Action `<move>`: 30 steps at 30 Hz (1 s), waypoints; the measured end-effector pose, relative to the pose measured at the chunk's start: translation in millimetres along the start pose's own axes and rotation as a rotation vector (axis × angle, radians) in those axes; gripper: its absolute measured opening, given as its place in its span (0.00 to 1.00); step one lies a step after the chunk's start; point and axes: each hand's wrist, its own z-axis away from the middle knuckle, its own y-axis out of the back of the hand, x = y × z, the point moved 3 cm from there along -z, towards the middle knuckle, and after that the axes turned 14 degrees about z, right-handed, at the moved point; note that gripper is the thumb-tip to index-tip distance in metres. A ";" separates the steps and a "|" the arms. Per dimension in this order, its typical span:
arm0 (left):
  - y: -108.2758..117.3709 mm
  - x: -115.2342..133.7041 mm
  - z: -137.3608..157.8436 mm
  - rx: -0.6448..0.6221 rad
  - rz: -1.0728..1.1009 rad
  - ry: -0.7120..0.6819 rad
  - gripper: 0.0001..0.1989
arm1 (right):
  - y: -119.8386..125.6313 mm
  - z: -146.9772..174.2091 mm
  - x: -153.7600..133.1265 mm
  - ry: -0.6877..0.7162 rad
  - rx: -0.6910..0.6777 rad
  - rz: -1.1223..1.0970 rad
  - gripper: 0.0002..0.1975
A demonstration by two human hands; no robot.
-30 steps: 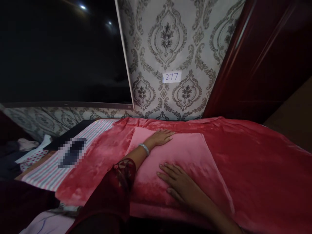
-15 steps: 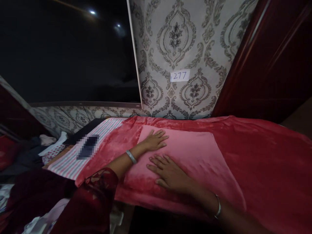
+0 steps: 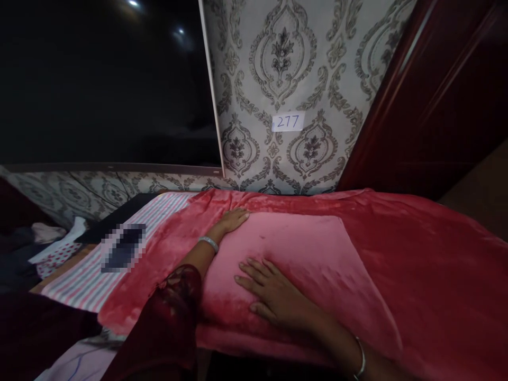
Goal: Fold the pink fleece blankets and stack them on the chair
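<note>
A pink piece of soft cloth [image 3: 301, 238] lies spread on a larger red plush blanket [image 3: 420, 248], its lower part shading into red. At the cloth's far left corner rests my left hand [image 3: 235, 219], palm down, fingers stretched to the right and close together. My right hand [image 3: 273, 293] lies flat on the near middle of the cloth with its fingers spread. Neither hand shows anything held. Small wrinkles run across the right side of the cloth.
Left of the blanket is a striped cloth [image 3: 79, 283] with a dark blurred-out item [image 3: 125, 248] on it. Piled clothes [image 3: 51, 233] lie farther left. Behind stand a large dark screen [image 3: 107, 90], a patterned wall [image 3: 273, 69] with a paper marked 277 [image 3: 288, 121], and dark red wood [image 3: 428, 106].
My left hand has slid left and slightly away to the cloth's far corner, its fingers now closer together. My right hand stays nearly in place. The view has shifted slightly.
</note>
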 end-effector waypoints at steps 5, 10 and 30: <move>5.7 6.6 1.6 -0.003 -0.068 0.090 0.29 | -0.5 -2.2 1.0 -0.003 0.034 -0.021 0.31; 27.8 36.8 4.1 0.044 -0.169 0.118 0.29 | 5.5 -1.4 1.8 0.027 0.124 -0.121 0.30; -107.0 235.5 84.1 -0.300 -0.091 -1.059 0.29 | 39.8 55.5 187.4 -0.263 0.138 0.177 0.29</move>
